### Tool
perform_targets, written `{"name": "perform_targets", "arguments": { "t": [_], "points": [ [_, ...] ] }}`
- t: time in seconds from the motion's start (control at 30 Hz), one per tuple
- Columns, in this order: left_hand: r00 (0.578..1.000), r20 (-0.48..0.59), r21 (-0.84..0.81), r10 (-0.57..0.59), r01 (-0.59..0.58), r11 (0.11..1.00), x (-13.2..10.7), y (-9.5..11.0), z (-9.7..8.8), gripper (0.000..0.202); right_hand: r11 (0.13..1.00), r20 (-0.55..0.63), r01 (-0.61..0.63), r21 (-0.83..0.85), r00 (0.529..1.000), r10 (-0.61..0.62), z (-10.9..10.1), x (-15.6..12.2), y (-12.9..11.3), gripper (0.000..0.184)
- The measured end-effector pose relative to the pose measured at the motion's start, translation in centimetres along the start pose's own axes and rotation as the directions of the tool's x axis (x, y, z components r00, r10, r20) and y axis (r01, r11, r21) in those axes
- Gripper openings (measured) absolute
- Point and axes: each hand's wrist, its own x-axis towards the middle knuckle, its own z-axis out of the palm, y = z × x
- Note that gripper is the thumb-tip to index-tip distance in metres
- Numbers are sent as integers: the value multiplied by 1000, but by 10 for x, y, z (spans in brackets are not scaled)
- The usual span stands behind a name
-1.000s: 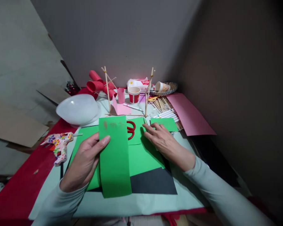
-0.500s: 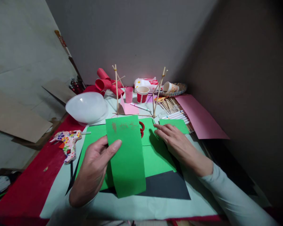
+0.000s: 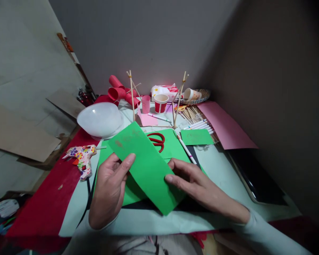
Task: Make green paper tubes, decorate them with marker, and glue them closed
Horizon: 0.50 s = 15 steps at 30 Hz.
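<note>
Both hands hold a green strip of paper, tilted, with brownish smudges near its upper end. My left hand pinches its left edge between thumb and fingers. On the opposite edge, the thumb and fingers of my right hand are closed. Beneath lie larger green sheets over black paper. Red-handled scissors rest there, their blades hidden behind the strip. A white marker lies just beyond my right hand, and a smaller green piece sits past it.
A floral glue gun and a white bowl are at left. Behind stand a stick frame, a paper cup and red paper tubes. Pink paper, several markers and a dark flat device are at right.
My right hand has come back from the green sheets and taken the strip's right edge. The strip has turned from nearly upright to slanted, baring more of the scissors' handles and the white marker.
</note>
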Motion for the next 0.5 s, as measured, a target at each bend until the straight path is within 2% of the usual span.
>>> {"name": "perform_targets", "arguments": {
  "t": [0.13, 0.27, 0.37, 0.5],
  "points": [
    [999, -29, 22, -24, 25, 999, -8, 1, -8, 40, 990, -126, -42, 135, 990, 59, -4, -5, 8, 32],
    [999, -17, 73, -30, 31, 997, -15, 4, -12, 39, 990, -187, -59, 131, 979, 83, -8, -4, 9, 38],
    [1000, -8, 108, -30, 31, 994, -16, 5, -14, 40, 992, -191, -62, 108, 978, 82, -12, -2, 7, 39],
    [1000, -30, 113, 6, -3, 994, -16, 5, -18, 42, 996, -124, -60, 61, 990, 67, -17, -5, 6, 28]
  ]
}}
